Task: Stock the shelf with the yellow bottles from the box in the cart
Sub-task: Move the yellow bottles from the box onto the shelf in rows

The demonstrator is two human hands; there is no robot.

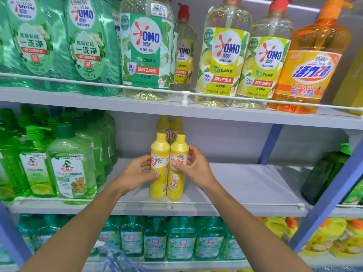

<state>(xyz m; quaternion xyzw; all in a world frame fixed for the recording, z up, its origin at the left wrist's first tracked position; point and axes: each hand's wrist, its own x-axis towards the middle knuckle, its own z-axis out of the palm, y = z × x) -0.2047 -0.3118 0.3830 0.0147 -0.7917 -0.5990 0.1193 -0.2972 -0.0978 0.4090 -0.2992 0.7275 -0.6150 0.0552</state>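
Both arms reached forward and up to middle shelf (245, 185), forearms converging. Left hand (137, 171) wrapped left bottle (160, 148), thumb across front, fingers curled round its side. Right hand (196, 165) gripped right bottle (179, 147), thumb on label, fingers curled round far side. Both bottles stood upright, touching, near shelf's front rail. Two more yellow bottles (170, 125) stood directly behind. Green bottles (72, 163) stood at left.

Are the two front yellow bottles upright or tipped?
Upright. The left bottle and right bottle stand caps up, side by side, bases on the shelf; the left hand and right hand each grip one.
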